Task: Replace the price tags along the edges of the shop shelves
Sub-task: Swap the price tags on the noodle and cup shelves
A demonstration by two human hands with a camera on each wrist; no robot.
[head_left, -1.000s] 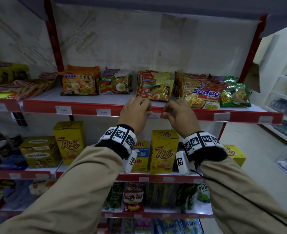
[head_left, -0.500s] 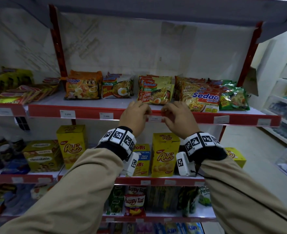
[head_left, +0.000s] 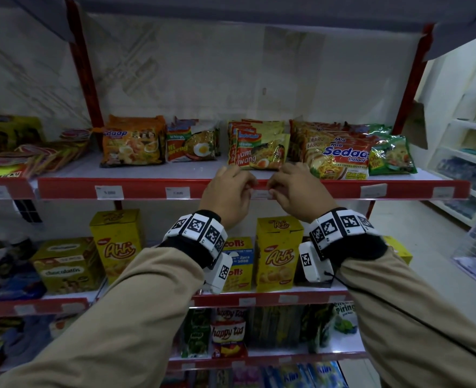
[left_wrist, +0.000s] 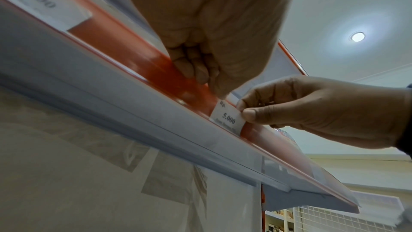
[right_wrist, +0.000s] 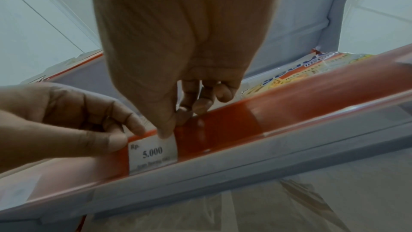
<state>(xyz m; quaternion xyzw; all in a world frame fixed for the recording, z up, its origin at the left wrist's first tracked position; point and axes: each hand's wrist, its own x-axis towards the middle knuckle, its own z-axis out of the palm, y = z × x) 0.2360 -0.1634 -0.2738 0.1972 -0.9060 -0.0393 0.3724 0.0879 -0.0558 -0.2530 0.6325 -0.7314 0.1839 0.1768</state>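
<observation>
White paper price tag (right_wrist: 153, 151), printed 5.000, sits in the red shelf-edge strip (head_left: 147, 189) below the noodle packets (head_left: 256, 148). Your left hand (head_left: 227, 196) pinches its left edge; your right hand (head_left: 298, 196) pinches its top right corner. Step in hand, as judged: seating or freeing this tag. Next calls for an even slide along the channel. Further right, more tags, white wall shelving (head_left: 472, 152), pale floor.
</observation>
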